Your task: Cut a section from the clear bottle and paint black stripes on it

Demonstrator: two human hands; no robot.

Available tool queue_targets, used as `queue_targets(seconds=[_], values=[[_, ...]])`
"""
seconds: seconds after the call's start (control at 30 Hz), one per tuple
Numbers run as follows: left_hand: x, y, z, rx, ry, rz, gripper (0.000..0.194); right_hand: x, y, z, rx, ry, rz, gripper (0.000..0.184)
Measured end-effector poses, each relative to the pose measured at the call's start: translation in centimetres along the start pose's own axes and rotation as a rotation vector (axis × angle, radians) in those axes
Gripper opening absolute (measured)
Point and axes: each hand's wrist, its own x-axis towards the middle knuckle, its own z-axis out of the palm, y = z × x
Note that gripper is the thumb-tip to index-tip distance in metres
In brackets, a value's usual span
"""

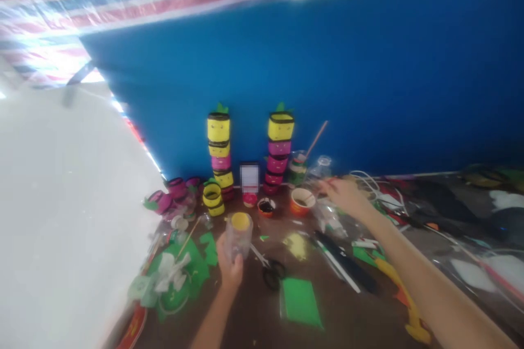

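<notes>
My left hand [230, 268] is wrapped round a clear plastic cup [244, 242] that shows yellow at its mouth. It is held above the brown table, left of a pair of black-handled scissors [273, 272]. My right hand [339, 192] reaches across to the back of the table, just right of a red and white paper cup [302, 204]. Its fingers look drawn together, but blur hides what is between them. A thin stick leans in the paper cup, its upper end toward those fingers. Nearby stands a small bowl of dark liquid [267, 206].
Two stacked yellow and pink towers [219, 130] [280, 128] stand by the blue board [368, 76]. Green sheets [302, 301] and scraps lie about. A dark cutter-like tool [346, 262], a yellow glue gun-like tool [403, 289] and cables [370, 180] lie at right.
</notes>
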Motion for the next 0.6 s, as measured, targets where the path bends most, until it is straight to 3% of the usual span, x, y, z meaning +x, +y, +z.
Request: queue_targets(seconds=[0.3,0.6], values=[[-0.1,-0.1,-0.5,0.024,-0.063,0.057,0.051,1.6,-0.7,-0.8,-0.004,-0.115,0.020,0.038],[-0.8,-0.5,-0.1,-0.031,-0.063,-0.006,0.055,1.9,-0.9,-0.9,0.062,-0.134,0.019,0.042]])
